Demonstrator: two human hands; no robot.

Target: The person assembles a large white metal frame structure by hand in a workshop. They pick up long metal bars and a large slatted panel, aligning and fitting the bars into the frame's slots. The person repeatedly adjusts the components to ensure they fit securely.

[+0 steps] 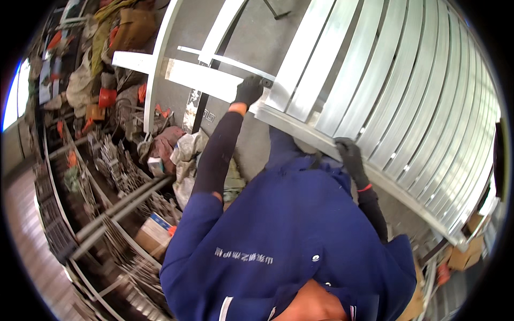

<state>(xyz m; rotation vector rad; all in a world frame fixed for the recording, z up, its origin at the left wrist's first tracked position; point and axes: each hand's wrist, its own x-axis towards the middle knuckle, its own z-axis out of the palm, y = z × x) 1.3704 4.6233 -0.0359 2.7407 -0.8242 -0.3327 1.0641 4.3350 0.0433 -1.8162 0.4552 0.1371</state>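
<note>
A large panel of parallel silver metal slats [369,69] lies in front of me, bordered on my side by a long metal rail [316,136]. My left hand [249,90], in a black glove, is closed at the panel's near left corner. Beside its fingers shows a small dark round end; what it belongs to is hidden. Just beyond that hand, a thin silver strip [227,60] runs from the left toward the corner. My right hand [349,154], also black-gloved, has its fingers curled over the near rail.
White metal beams [201,79] stretch left from the panel. To my left stand racks of metal parts [115,166], with rags and sacks [187,150], a red bucket [107,98] and cardboard boxes [152,235]. Another cardboard box [465,254] sits at the far right.
</note>
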